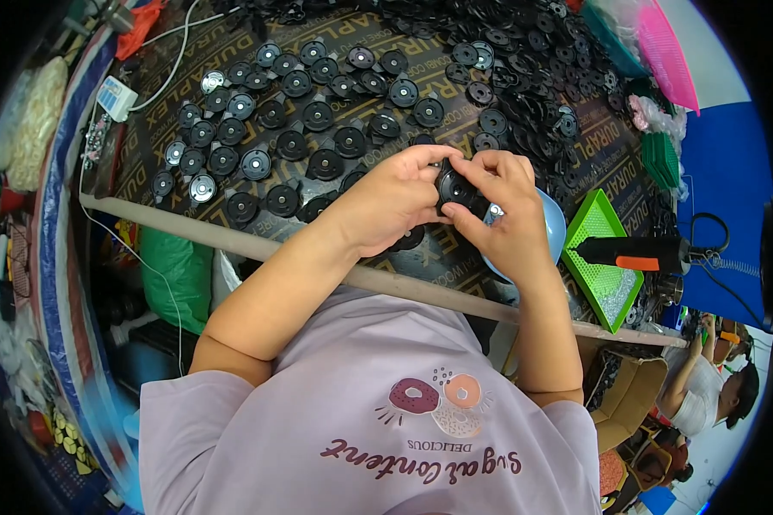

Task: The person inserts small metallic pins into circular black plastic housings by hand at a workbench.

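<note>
- The left hand [399, 202] and right hand [511, 215] meet above the near side of the counter [404, 286], both grips clamped on one black round part [457, 189] between them.
- Right thumb and fingers pinch its rim; left fingertips bear on the opposite side. Handling it well probably means light, even pressure from both sides, the disc kept level and its centre uncovered.
- A blue bowl [555, 225] sits just beside and partly under the right hand, which hides most of its inside, so I cannot tell its full contents.
- Right of it, a green perforated tray [594, 225] holds small, clear-looking bits gathered at its near end; they are too fine to identify.
- A black tool with an orange panel [634, 255] reaches over that tray, its tip above the mesh.
- Beyond the hands, similar black discs [325, 164] lie spread out, with a denser heap [550, 39] behind, to the right.
- Farthest right, a pink basket [666, 56] stands beside a teal container [608, 41] with clear plastic wrapping inside.
</note>
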Demonstrator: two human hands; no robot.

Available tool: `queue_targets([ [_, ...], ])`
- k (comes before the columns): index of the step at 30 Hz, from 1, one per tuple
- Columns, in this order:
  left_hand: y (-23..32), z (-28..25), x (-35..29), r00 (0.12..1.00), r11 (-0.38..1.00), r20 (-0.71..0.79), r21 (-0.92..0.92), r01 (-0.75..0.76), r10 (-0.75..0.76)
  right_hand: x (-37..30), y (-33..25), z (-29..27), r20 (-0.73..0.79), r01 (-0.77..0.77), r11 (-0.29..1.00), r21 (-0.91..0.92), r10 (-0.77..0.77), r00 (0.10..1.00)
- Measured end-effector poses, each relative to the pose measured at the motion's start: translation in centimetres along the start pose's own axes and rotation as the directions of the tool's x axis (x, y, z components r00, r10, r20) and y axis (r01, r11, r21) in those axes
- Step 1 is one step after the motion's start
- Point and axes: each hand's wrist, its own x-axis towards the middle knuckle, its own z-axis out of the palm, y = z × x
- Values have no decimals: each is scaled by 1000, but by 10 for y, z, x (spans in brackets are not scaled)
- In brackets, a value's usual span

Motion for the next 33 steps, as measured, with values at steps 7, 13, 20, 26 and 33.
queue_targets([
  [7, 0, -3, -1, 1000, 997, -8, 71, -11, 11, -1, -1, 1, 58, 52, 996, -78, -48, 997],
  [13, 3, -1, 0, 999, 987, -24, 161, -21, 25, -5, 3, 6, 44, 128, 989, -76, -125, 991],
  [20, 14, -9, 12, 993, 994, 44, 28, 109, -110, -3, 14, 6, 26, 75, 997, -31, -74, 997],
  [26, 15, -10, 14, 991, 993, 57, -23, 119, -118, -4, 13, -4, 98, 16, 997, -79, -9, 995],
  [33, 15, -7, 11, 992, 991, 80, -86, 106, -99, -7, 7, -9, 38, 32, 995, -93, -29, 999],
])
